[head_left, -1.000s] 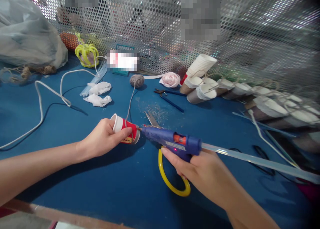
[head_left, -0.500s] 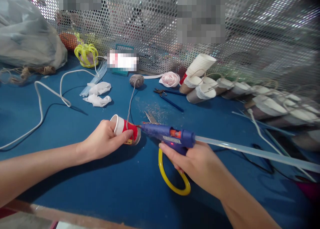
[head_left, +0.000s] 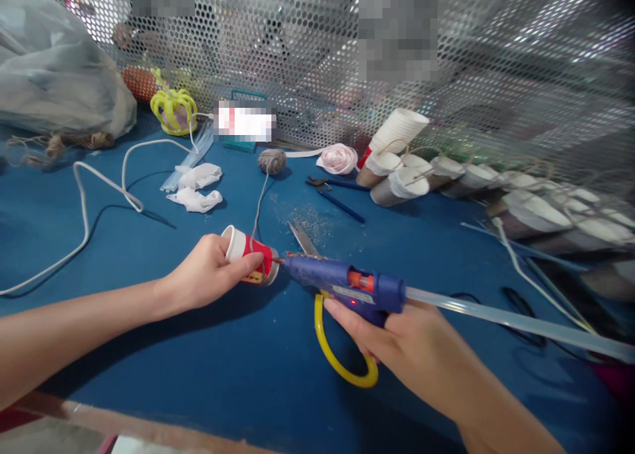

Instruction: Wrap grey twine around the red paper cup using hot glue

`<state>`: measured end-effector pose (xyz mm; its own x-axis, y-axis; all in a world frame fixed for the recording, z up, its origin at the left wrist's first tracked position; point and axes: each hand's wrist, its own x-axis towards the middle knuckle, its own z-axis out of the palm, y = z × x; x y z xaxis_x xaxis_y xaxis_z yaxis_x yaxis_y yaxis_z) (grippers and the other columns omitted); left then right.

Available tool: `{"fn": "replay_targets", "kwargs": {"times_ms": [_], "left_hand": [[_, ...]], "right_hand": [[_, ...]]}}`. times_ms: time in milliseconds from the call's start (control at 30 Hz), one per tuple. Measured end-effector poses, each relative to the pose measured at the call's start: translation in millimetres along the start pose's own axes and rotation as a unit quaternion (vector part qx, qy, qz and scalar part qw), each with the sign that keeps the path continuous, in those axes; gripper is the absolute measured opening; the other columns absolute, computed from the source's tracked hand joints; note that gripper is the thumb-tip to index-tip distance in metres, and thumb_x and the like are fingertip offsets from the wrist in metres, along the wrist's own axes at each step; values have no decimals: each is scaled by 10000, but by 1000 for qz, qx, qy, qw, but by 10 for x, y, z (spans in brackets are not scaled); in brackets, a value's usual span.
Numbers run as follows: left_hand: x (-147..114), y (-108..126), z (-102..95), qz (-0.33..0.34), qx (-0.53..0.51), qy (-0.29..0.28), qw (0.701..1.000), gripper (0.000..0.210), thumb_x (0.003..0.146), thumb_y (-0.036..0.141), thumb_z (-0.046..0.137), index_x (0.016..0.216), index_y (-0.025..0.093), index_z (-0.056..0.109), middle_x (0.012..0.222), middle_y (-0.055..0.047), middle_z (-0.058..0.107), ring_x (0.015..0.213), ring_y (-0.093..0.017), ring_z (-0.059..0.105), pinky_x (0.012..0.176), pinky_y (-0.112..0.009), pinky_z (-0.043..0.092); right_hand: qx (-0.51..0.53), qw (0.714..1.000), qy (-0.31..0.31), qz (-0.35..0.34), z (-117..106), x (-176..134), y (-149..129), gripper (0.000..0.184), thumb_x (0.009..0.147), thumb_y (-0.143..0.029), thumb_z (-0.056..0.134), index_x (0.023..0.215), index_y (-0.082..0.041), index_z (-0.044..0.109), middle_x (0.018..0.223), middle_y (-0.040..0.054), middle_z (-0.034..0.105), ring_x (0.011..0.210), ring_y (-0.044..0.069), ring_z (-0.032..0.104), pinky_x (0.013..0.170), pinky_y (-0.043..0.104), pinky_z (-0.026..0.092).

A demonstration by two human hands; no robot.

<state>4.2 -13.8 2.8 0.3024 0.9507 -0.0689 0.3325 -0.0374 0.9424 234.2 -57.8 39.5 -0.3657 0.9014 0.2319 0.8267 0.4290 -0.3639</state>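
Observation:
My left hand (head_left: 211, 269) is closed around a red and white paper cup (head_left: 236, 244), tipped on its side. Grey yarn (head_left: 258, 206) runs from a small ball (head_left: 272, 161) to the cup, where my thumb presses on it. In my right hand (head_left: 391, 331) is a blue hot glue gun (head_left: 322, 272), its small red light lit and a long clear glue stick (head_left: 496, 318) sticking out of the back. The nozzle points at the cup's base end, at or very close to it. Scissors with a yellow handle (head_left: 320, 335) lie beneath the gun, partly hidden.
Pliers (head_left: 337, 199) and a pink fabric rose (head_left: 338, 158) lie beyond the scissors. Several wrapped cups (head_left: 399, 186) line the right side. White gloves (head_left: 196, 199), a white cable (head_left: 82, 202) and a yellow pumpkin-shaped craft (head_left: 173, 112) are at left. A perforated metal panel (head_left: 307, 57) stands behind.
The glue gun and my right hand have shifted a little to the right and down. My left hand still holds the cup in nearly the same spot.

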Motion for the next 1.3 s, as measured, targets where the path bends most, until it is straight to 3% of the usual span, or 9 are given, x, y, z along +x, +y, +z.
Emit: {"fn": "replay_targets", "kwargs": {"times_ms": [167, 400, 733, 833, 933, 1033, 1167, 1300], "left_hand": [[13, 3, -13, -15, -10, -17, 1000, 344, 763, 392, 522, 751, 91, 687, 630, -29, 646, 561, -125, 532, 511, -199, 403], [37, -10, -16, -27, -11, 1, 1000, 324, 744, 378, 552, 727, 89, 697, 609, -28, 664, 533, -124, 539, 478, -194, 397], [41, 36, -16, -53, -34, 3, 998, 322, 732, 366, 545, 750, 80, 693, 645, -43, 678, 560, -132, 559, 507, -202, 404], [45, 14, -21, -52, -53, -2, 997, 319, 731, 380, 552, 747, 94, 693, 655, -36, 683, 572, -131, 569, 522, -197, 416], [47, -14, -32, -43, -51, 3, 998, 325, 731, 404, 563, 703, 102, 678, 612, -23, 660, 540, -115, 544, 494, -187, 397], [31, -14, -37, -29, -32, 14, 999, 332, 738, 410, 561, 667, 99, 654, 571, -18, 623, 508, -105, 507, 459, -186, 363], [-22, 34, -18, 12, -57, -3, 998, 288, 765, 368, 541, 700, 110, 653, 625, -21, 641, 538, -103, 516, 485, -183, 383], [-84, 63, -3, 58, -19, -8, 998, 285, 787, 332, 521, 635, 115, 624, 569, -3, 598, 506, -91, 474, 461, -182, 365]], "right_hand": [[15, 1000, -12, 5, -77, 29, -78, 306, 826, -383, 452, 605, -239, 607, 486, 4, 599, 600, 194, 626, 522, 275, 474], [54, 998, -39, 11, -84, 32, -128, 257, 806, -331, 480, 610, -228, 609, 631, 31, 679, 608, 188, 635, 547, 268, 494], [100, 993, -53, 41, -43, 6, -173, 142, 769, -284, 532, 646, -229, 578, 579, 10, 627, 482, 145, 568, 461, 234, 460], [127, 986, -76, 74, -60, 7, -144, 156, 756, -324, 558, 640, -224, 591, 570, 8, 636, 478, 151, 575, 482, 248, 466], [178, 963, -104, 173, -121, 49, -43, 230, 754, -427, 563, 682, -213, 603, 431, -26, 559, 364, 127, 502, 419, 248, 436], [278, 928, -58, 241, -175, 154, 150, 256, 738, -459, 582, 740, -204, 603, 378, -59, 486, 346, 105, 459, 392, 227, 406], [298, 901, 107, 298, -125, 342, 490, 281, 649, -457, 669, 686, -183, 622, 644, 14, 621, 537, 103, 536, 426, 197, 393], [299, 895, 88, 319, 44, 510, 750, 345, 676, -499, 620, 615, -163, 576, 510, -2, 528, 430, 91, 477, 402, 224, 397]]}}
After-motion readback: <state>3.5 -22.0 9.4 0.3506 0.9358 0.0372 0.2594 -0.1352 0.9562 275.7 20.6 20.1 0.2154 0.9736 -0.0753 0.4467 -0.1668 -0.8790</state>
